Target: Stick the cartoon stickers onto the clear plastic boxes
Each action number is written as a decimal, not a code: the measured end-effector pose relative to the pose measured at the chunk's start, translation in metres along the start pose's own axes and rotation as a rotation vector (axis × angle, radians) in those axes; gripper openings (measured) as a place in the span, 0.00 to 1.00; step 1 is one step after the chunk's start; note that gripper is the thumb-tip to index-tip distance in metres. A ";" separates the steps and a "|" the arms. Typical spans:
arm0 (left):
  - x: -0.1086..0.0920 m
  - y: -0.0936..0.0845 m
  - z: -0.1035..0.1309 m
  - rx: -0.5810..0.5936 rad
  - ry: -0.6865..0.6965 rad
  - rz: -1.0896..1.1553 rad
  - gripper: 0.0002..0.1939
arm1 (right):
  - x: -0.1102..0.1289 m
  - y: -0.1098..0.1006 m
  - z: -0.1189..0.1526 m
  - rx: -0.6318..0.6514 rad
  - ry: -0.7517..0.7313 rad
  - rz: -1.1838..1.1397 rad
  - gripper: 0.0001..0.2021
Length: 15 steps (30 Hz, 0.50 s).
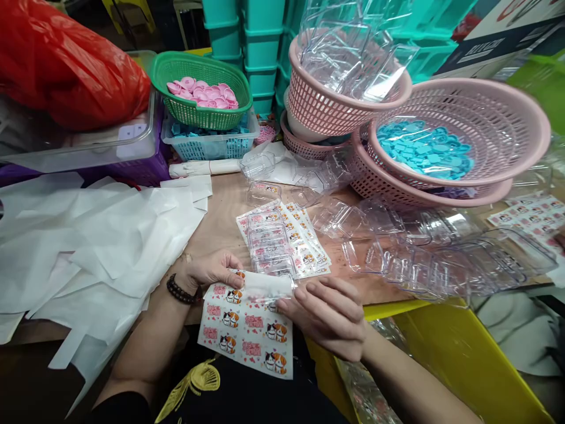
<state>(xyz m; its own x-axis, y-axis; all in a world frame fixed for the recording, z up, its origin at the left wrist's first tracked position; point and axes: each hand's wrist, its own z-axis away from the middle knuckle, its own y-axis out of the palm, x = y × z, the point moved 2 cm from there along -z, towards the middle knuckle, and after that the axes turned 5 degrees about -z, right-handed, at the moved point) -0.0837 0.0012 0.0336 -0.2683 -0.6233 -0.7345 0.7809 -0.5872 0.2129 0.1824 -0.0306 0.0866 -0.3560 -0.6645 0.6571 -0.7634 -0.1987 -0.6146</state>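
Note:
My left hand (218, 271) grips the upper left edge of a sticker sheet (251, 338) between thumb and fingers. The sheet is printed with cartoon cats and pink lettering, and its top is curled over to show the white back. My right hand (329, 312) pinches with thumb and forefinger at a sticker (272, 306) by the sheet's right edge, below the curl. Just beyond the hands, a row of clear plastic cases (269, 241) lies on a fanned stack of sticker sheets (304, 235). Some of these cases carry stickers.
Clear cases (424, 265) cover the table's right side. Pink baskets (525, 129) behind hold blue pieces (426, 150) and more clear cases. A green basket (154, 73) holds pink pieces (205, 94). White backing paper (110, 235) is heaped at left. A yellow box (468, 353) stands below right.

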 end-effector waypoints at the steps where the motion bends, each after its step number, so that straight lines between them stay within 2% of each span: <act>1: 0.002 -0.003 0.000 -0.010 0.014 0.000 0.28 | 0.002 -0.003 -0.005 -0.093 0.034 -0.059 0.08; 3: 0.000 -0.008 0.005 -0.068 0.098 -0.071 0.26 | 0.003 -0.011 -0.019 -0.289 0.181 -0.215 0.04; 5: -0.007 -0.009 0.014 -0.161 0.265 -0.256 0.20 | -0.005 -0.014 -0.039 -0.359 0.429 -0.386 0.08; 7: -0.018 -0.007 0.025 -0.277 0.481 -0.517 0.13 | -0.018 -0.010 -0.059 -0.264 0.663 -0.507 0.16; 9: -0.027 -0.001 0.033 -0.396 0.659 -0.746 0.07 | -0.032 -0.002 -0.074 -0.137 0.784 -0.562 0.21; 10: -0.029 0.001 0.035 -0.446 0.706 -0.827 0.06 | -0.037 0.002 -0.079 -0.092 0.812 -0.567 0.22; 12: -0.029 0.004 0.037 -0.504 0.730 -0.918 0.06 | -0.046 0.011 -0.085 -0.029 0.834 -0.542 0.23; 15: -0.024 0.003 0.036 -0.515 0.723 -0.953 0.07 | -0.052 0.020 -0.086 0.005 0.836 -0.464 0.24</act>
<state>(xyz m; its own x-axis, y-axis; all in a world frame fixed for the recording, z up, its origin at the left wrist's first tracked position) -0.0947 -0.0040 0.0753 -0.5971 0.4384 -0.6718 0.6213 -0.2771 -0.7329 0.1393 0.0616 0.0780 -0.2898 0.2105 0.9336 -0.9237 -0.3169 -0.2153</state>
